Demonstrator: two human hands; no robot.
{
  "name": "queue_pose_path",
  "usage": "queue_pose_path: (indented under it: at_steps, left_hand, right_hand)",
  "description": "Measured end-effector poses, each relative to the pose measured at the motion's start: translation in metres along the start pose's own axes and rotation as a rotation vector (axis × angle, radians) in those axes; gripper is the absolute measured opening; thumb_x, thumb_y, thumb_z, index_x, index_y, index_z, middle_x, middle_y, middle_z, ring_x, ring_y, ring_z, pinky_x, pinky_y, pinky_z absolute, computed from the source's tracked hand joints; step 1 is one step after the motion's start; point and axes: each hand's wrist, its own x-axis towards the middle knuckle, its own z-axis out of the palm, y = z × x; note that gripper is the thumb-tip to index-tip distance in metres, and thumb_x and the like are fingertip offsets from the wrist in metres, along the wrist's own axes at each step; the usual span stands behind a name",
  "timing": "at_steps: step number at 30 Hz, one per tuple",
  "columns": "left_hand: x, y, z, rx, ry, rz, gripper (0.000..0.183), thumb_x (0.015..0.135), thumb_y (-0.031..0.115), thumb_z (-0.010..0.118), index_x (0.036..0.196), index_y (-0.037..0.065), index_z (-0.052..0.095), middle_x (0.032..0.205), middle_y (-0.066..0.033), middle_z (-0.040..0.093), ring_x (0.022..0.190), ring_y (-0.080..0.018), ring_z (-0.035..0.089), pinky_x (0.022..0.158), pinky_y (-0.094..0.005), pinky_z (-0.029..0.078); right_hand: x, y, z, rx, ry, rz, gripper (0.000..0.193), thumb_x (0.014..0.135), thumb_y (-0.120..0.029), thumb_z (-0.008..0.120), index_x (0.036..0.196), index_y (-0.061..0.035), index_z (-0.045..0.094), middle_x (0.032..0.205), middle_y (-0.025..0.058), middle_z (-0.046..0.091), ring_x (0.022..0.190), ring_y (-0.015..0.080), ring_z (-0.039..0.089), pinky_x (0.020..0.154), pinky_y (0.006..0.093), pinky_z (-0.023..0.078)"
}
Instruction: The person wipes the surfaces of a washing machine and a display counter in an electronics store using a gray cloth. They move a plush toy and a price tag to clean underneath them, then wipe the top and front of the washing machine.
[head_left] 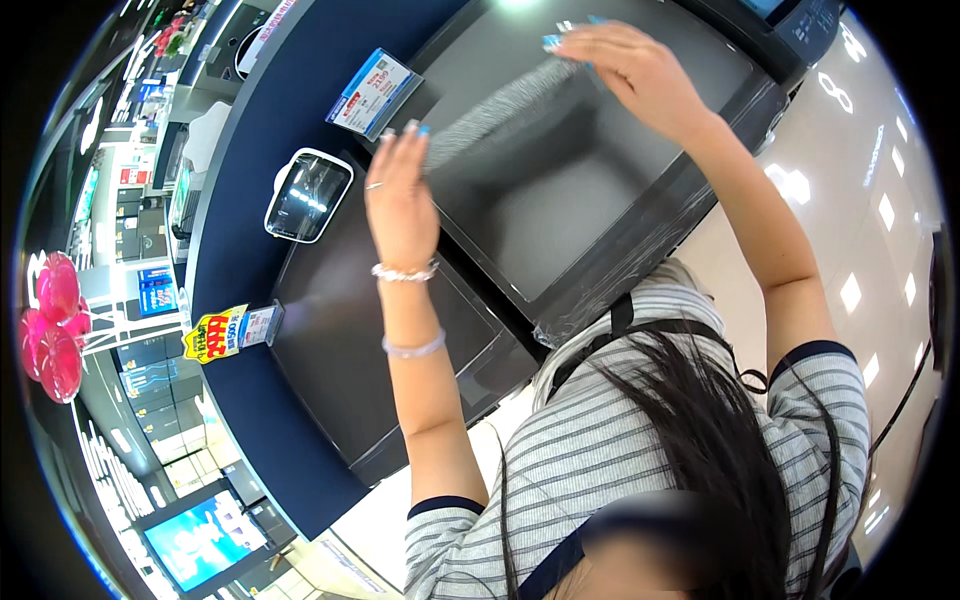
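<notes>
A narrow, bunched strip of clear plastic film [505, 112] stretches between my two hands, slanting up to the right over a dark grey, flat-topped appliance [540, 225]. My left hand [403, 200] is at the strip's left end, with long fingers pointing away from me and the thumb hidden. At the other end is my right hand [630, 78], its fingers reaching left and the thumb tucked below them. Both hands appear to pinch the film, though the contact is partly hidden. Clear wrap also clings along the appliance's near edge.
A second dark appliance [390, 345] stands to the left, across a narrow gap. Behind both curves a dark blue ledge [235, 200] with a white-framed oval panel [308, 195], a price card [373, 93] and a yellow tag [217, 335]. Shiny tiled floor [840, 230] lies right.
</notes>
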Motion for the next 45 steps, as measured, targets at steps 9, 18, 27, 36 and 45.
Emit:
queue_pose_path:
  at_steps: [9,18,27,36,45]
  left_hand:
    - [-0.115,0.072,-0.049,0.106,-0.349,0.108,0.041,0.082,-0.002,0.057,0.122,0.004,0.063,0.137,-0.0108,0.056,0.135,-0.0353,0.042,0.110,-0.0485,0.032]
    - [-0.140,0.132,-0.008,-0.361,-0.449,-0.086,0.052,0.084,0.007,0.062,0.134,-0.001,0.050,0.148,-0.0145,0.042,0.142,-0.0349,0.030,0.113,-0.0489,0.028]
    - [-0.177,0.145,0.036,-0.076,-0.520,-0.243,0.077,0.084,0.027,0.066,0.143,-0.008,0.031,0.153,-0.0261,0.026,0.143,-0.0388,0.025,0.114,-0.0508,0.024]
    - [-0.161,0.111,0.023,0.071,-0.344,-0.384,0.079,0.086,0.033,0.064,0.144,-0.008,0.029,0.154,-0.0278,0.022,0.144,-0.0410,0.020,0.115,-0.0521,0.020]
    - [-0.199,0.092,0.020,0.056,-0.264,-0.104,0.052,0.081,-0.001,0.061,0.132,0.000,0.049,0.134,-0.0171,0.055,0.122,-0.0296,0.056,0.096,-0.0366,0.050]
  right_hand:
    - [-0.076,-0.048,-0.061,0.001,-0.498,-0.112,0.025,0.083,-0.008,0.062,0.106,-0.0120,0.071,0.118,0.0014,0.068,0.126,0.0224,0.053,0.115,0.0494,0.030]
    - [-0.105,-0.064,-0.030,0.280,-0.576,0.206,0.041,0.084,-0.015,0.064,0.124,-0.0115,0.061,0.130,0.0063,0.060,0.132,0.0256,0.046,0.114,0.0525,0.025]
    - [-0.159,-0.151,0.015,0.105,-0.576,0.107,0.056,0.083,-0.024,0.066,0.136,-0.0187,0.051,0.146,0.0047,0.044,0.136,0.0247,0.040,0.113,0.0497,0.027]
    - [-0.110,-0.102,0.067,0.007,-0.665,-0.164,0.046,0.094,-0.039,0.053,0.138,-0.0259,0.050,0.149,0.0010,0.042,0.142,0.0221,0.031,0.117,0.0559,0.016]
    - [-0.116,-0.068,0.020,-0.019,-0.745,0.001,0.060,0.074,-0.003,0.059,0.133,-0.0139,0.055,0.143,0.0041,0.049,0.138,0.0255,0.038,0.115,0.0470,0.029]
